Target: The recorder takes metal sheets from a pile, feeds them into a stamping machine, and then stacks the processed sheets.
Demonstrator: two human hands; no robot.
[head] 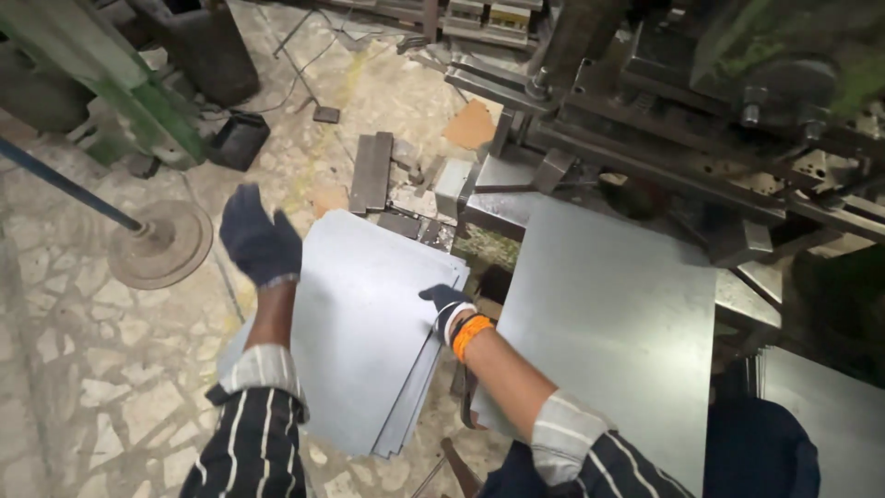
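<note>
— Cracked stone flooring (83,369) is seen below; what is held over it?

— A stack of grey metal sheets (369,323) is gripped at its right edge by the gloved right hand (445,304), fingers clenched on it.

— And the left hand (260,242)?

— It is spread open at the stack's upper left corner. Another sheet (608,323) is laid beside the press (701,101).

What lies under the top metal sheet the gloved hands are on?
Under the top sheet, stepped edges of more sheets show at its right side. Their faces and number are hidden.
</note>
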